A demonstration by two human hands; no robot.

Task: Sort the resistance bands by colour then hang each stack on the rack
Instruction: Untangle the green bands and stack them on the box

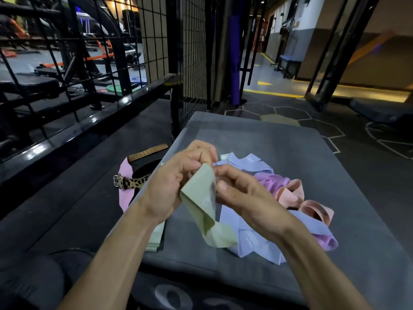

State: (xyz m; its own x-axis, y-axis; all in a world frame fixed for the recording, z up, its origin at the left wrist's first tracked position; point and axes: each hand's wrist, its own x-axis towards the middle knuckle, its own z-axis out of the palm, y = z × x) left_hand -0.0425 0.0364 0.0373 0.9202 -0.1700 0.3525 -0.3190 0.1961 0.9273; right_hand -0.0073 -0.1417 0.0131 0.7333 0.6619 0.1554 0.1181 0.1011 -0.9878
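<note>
Resistance bands lie in a tangled heap (279,198) on the grey desk (335,175), just beyond and to the right of the grip, with lilac-blue, purple and peach loops still mixed together. One pale green band (201,204) is lifted out of it. The left hand (172,182) pinches its upper edge with curled fingers, and the right hand (243,193) holds the same edge from the other side with its thumb pressed on the fabric, so both grips are closed on this one band, close together. The band's lower end hangs below the grip and its tail rests on the blue bands.

Under the left forearm, down and to the left of the grip, a flat stack of pale green bands (156,236) sits on the desk. It looks like the only colour pile started. My judgement is that the sorting is at an early stage: green is partly gathered, while blue, purple and peach remain unsorted. Nothing seen hangs on a rack, so that whole part is left.

Left of the grip, off the desk on the dark floor, lie a leopard-print belt (131,182) and a pink strip (126,195), which may be another band.
</note>
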